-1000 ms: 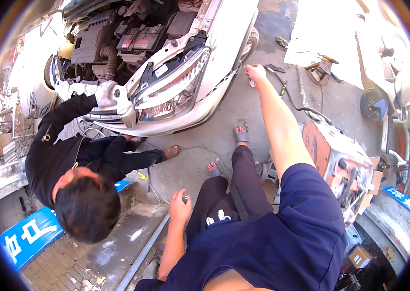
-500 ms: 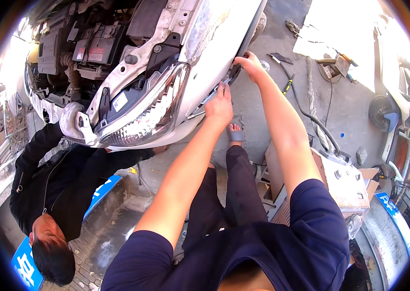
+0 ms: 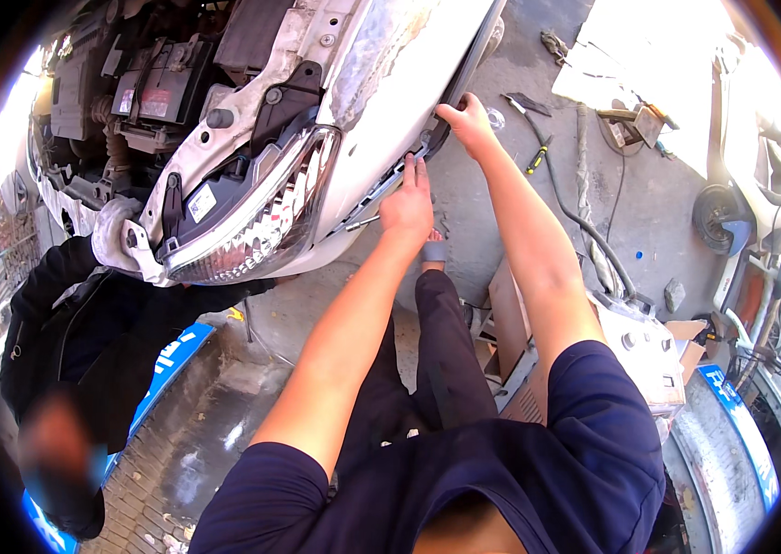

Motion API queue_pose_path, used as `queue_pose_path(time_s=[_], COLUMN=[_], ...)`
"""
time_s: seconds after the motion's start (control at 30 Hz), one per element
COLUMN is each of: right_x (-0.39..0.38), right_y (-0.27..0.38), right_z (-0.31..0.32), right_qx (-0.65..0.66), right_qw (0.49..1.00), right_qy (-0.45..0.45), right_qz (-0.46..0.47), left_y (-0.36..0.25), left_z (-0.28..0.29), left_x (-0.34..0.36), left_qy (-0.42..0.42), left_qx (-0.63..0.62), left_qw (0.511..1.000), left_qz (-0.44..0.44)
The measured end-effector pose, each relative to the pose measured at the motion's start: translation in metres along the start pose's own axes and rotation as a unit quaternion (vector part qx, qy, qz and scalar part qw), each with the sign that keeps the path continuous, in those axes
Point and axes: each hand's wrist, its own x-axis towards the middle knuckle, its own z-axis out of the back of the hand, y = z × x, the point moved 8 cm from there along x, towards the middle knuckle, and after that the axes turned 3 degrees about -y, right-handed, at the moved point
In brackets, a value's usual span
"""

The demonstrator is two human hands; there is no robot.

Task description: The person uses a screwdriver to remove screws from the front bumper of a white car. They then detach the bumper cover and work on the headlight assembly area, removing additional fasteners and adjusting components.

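A white car with its front laid bare fills the upper left, its fender point(image 3: 390, 129) beside a clear headlight point(image 3: 270, 212). My left hand point(image 3: 406, 205) presses two stretched fingertips against a dark slotted strip point(image 3: 374, 196) along the fender's lower edge. Its other fingers are mostly hidden. A thin silvery rod point(image 3: 363, 222) sticks out by that hand; I cannot tell whether I hold it. Slightly farther off, my right hand point(image 3: 470, 126) grips the dark wheel-arch edge point(image 3: 450, 103), thumb on the near side and fingers curled, partly out of sight.
At left, a person in a black jacket point(image 3: 77, 323) reaches under the car's front. A yellow-and-black tool point(image 3: 538, 159) and a dark hose point(image 3: 584, 226) lie on the floor at right. A pale boxy machine point(image 3: 644, 360) stands by my right side, with a scooter point(image 3: 732, 208) beyond.
The whole view has shifted, with the car now slightly farther left. My hands keep their places on the fender edge. The person's head at left has moved and is blurred.
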Motion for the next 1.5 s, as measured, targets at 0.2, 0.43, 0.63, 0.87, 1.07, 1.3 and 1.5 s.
queue_pose_path(time_s=[0.2,0.43,0.63,0.87,1.07,1.3,1.5], right_x=[0.002,-0.010,-0.012,-0.007,-0.014,-0.010,-0.070], right_y=[-0.003,0.013,0.023,0.010,0.005,0.000,-0.031], right_z=[0.001,0.019,0.032,0.031,0.043,0.014,0.043], right_qx=[-0.030,-0.113,-0.184,-0.152,-0.168,-0.082,-0.026], right_qw=[0.999,0.992,0.983,0.988,0.985,0.997,0.994], right_qy=[-0.028,-0.039,-0.005,-0.017,-0.038,0.013,-0.059], right_qz=[-0.011,-0.036,0.009,0.016,-0.003,0.008,-0.083], left_y=[0.000,0.000,0.001,0.013,0.035,0.049,0.070], left_z=[-0.003,0.002,0.005,0.007,0.006,-0.007,-0.004], left_x=[0.002,0.000,-0.014,-0.036,-0.065,-0.136,-0.216], left_qy=[0.007,0.012,-0.007,-0.050,-0.041,-0.013,-0.084], left_qx=[0.009,0.007,-0.054,-0.068,-0.104,-0.168,-0.161], left_qw=[1.000,1.000,0.999,0.996,0.992,0.983,0.981], left_qz=[0.003,0.007,0.007,0.034,0.056,0.077,0.066])
